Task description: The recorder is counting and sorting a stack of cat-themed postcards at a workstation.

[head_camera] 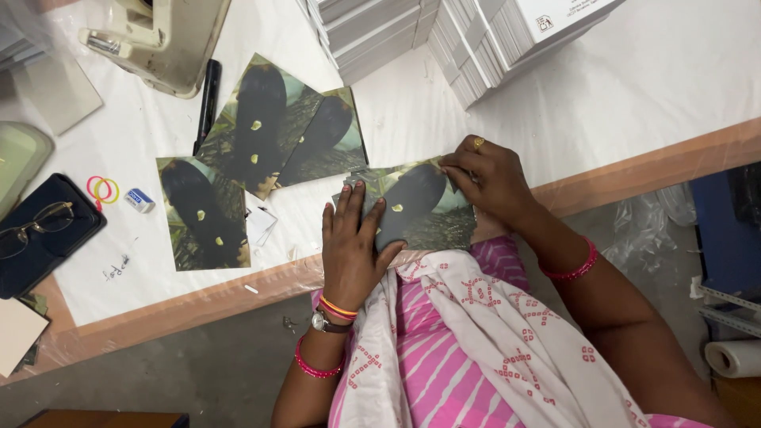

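Note:
A printed sheet [420,208] with a dark furry animal picture lies at the table's near edge. My left hand [351,242] rests flat on its left half, fingers spread. My right hand [485,178] pinches and presses the sheet's upper right corner, a ring on one finger. Bangles and a watch sit on my wrists. Further left lie three more printed sheets with the same picture: one [204,214] flat, two [269,119] [329,135] overlapping.
Stacks of white booklets [476,40] stand at the back. A black pen [208,99], a stapler-like machine [158,40], rubber bands [103,190], an eraser [139,200], glasses on a dark case [40,234] lie left. A paper roll [733,358] sits low right.

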